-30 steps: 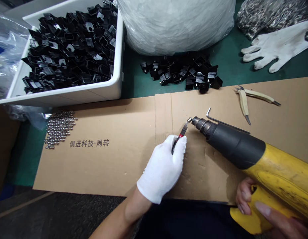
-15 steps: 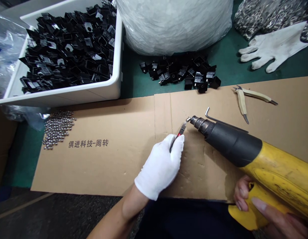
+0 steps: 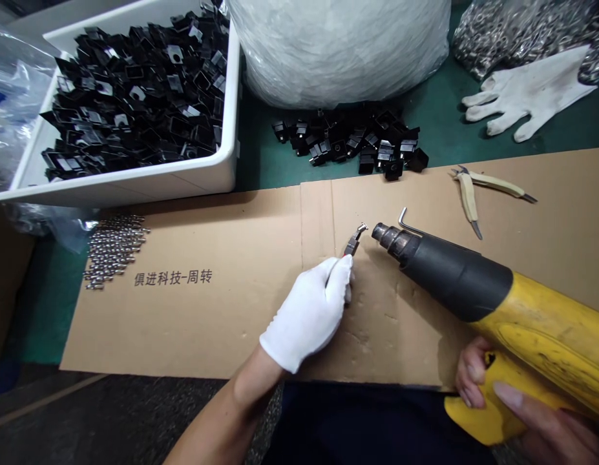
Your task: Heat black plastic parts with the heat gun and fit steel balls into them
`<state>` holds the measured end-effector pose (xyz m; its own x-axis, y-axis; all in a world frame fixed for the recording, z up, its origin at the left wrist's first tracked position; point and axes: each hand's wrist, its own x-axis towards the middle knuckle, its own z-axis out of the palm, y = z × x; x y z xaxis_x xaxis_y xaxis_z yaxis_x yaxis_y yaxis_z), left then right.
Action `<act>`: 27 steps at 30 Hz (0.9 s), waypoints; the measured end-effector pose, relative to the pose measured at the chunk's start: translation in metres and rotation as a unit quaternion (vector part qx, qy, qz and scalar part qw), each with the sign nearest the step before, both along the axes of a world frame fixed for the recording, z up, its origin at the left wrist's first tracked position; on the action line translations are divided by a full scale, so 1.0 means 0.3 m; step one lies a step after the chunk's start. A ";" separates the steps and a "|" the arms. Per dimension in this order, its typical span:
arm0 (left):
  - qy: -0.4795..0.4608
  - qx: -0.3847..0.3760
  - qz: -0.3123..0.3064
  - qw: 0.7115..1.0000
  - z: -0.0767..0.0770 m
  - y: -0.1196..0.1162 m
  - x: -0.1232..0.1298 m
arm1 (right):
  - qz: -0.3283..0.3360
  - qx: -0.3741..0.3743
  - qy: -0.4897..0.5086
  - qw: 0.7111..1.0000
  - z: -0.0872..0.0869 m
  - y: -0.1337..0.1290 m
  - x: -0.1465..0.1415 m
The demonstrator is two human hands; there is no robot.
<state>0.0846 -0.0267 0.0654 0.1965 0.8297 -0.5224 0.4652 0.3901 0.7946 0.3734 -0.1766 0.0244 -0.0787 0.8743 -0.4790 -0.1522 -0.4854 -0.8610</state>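
My left hand (image 3: pixel 306 313), in a white fabric glove, grips slim black tweezers (image 3: pixel 351 247) with a red band. A tiny metal piece (image 3: pixel 362 227) sits at their tip, just left of the nozzle of a yellow-and-black heat gun (image 3: pixel 454 278). My bare right hand (image 3: pixel 536 420) is wrapped around the gun's yellow handle at the lower right. Both hands are above a flattened cardboard sheet (image 3: pixel 221 323).
Beige-handled pliers (image 3: pixel 468 194) and a hex key (image 3: pixel 409 224) lie on the cardboard. Metal pins (image 3: pixel 115 252) lie at its left end. Beyond are a white bin (image 3: pixel 134 181) of black plastic parts, a loose pile (image 3: pixel 352 145), a work glove (image 3: pixel 526 93) and a wrapped bundle (image 3: pixel 338 51).
The tweezers and my left hand have shifted up and slightly left, opening a small gap between the tip and the nozzle. The heat gun now covers more of the hex key.
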 end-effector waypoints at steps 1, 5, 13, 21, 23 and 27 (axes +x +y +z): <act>-0.006 -0.003 0.002 1.000 -0.003 0.000 -0.002 | 0.003 -0.004 0.012 1.000 0.000 -0.002 0.000; -0.018 -0.013 0.003 1.000 -0.010 -0.002 -0.006 | 0.005 -0.008 0.042 0.999 -0.001 -0.006 0.002; -0.013 -0.015 -0.003 1.000 -0.011 -0.001 -0.004 | 0.022 -0.006 0.041 0.999 0.000 -0.009 0.011; 0.000 -0.011 -0.010 1.000 -0.005 0.000 0.000 | 0.016 -0.006 0.047 0.999 0.009 0.000 0.001; 0.002 -0.010 -0.011 1.000 -0.004 0.001 -0.001 | 0.013 -0.008 0.050 0.999 0.009 -0.001 -0.001; 0.005 -0.004 -0.013 1.000 -0.003 0.002 0.000 | 0.011 0.000 0.047 0.999 0.010 -0.004 -0.004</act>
<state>0.0847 -0.0259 0.0644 0.2120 0.8201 -0.5315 0.4826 0.3851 0.7867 0.3722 -0.1777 0.0275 -0.1418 0.8719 -0.4688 -0.2215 -0.4895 -0.8434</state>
